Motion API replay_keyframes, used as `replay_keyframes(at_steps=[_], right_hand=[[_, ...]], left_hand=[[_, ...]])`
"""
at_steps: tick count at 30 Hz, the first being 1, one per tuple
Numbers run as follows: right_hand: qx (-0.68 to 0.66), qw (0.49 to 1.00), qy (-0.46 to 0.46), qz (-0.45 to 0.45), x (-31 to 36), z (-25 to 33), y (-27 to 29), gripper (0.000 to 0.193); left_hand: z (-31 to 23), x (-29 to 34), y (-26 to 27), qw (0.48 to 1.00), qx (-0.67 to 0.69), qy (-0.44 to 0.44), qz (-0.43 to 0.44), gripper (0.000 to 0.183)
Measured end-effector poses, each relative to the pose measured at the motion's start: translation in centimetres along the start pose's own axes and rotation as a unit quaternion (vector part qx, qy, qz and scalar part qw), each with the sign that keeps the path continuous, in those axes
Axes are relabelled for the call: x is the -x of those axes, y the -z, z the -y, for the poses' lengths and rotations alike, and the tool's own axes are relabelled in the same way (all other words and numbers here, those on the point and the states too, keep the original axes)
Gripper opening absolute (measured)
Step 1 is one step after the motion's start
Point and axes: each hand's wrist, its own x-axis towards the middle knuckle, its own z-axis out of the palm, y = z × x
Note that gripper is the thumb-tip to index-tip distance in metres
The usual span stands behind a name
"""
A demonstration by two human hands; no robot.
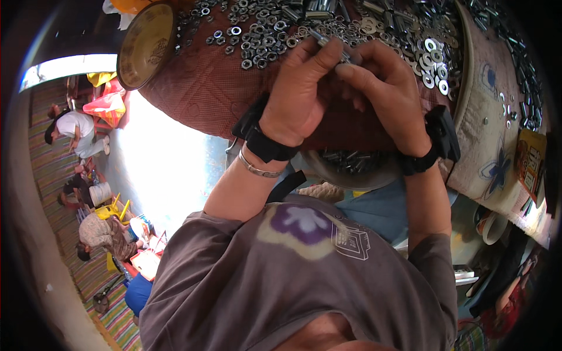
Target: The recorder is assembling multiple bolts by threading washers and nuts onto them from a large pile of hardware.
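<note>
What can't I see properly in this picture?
In the head view:
- Metal piece: left hand and right hand cover most of it.
- Lower bowl: tablecloth hides its far side.
- Nuts: upper edge may cut some off.
- Distant people: too small.

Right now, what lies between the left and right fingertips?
A silver metal part, pinched by the left hand beside the right hand, in the head view.

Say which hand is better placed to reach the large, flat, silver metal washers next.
Probably the right hand: it sits closer to those washers, while the left hand pinches a slim silver metal rod.
</note>
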Motion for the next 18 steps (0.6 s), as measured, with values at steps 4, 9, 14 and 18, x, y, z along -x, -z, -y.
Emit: replay_keyframes(at_steps=[4, 9, 14, 18], right_hand=[[0.223, 0.963, 0.115, -0.094, 0.1, -0.9, -0.4, 0.029], [0.264, 0.936, 0.184, -0.143, -0.2, -1.0, -0.8, 0.034], [0.202, 0.961, 0.138, -0.130, -0.3, -1.2, 0.1, 0.027], [0.176, 0.964, 0.146, -0.139, -0.5, -1.1, -0.2, 0.023]], left_hand=[[0.5, 0.1, -0.1, 0.998, -0.019, -0.018, -0.059, 0.019], [-1.3, -0.2, 0.3, 0.991, -0.097, -0.031, -0.088, 0.018], [-4.6, -2.0, 2.5, 0.957, -0.240, -0.128, -0.103, 0.015], [-5.3, -4.4, 4.8, 0.850, -0.474, -0.186, -0.133, 0.013]])
